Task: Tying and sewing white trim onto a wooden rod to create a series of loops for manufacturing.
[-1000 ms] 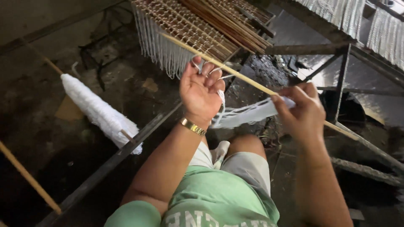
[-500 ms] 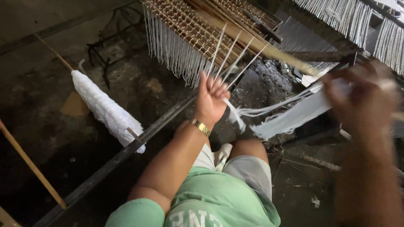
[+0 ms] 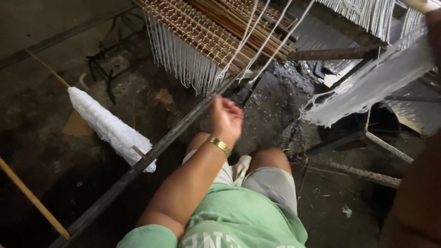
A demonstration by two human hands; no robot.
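- Since half a second ago, our left hand [image 3: 226,120] has dropped from its spread-fingered reach and curled into a loose fist above our knees; white threads [image 3: 264,43] run up from near it to the rack of wooden sticks [image 3: 216,32].
- Our right hand [image 3: 434,25] has swung to the top right corner, mostly out of frame; we cannot tell its grip.
- A flat band of white yarn [image 3: 367,89] hangs blurred just below it.
- A white yarn-wound spindle [image 3: 110,128] lies well apart, at left.
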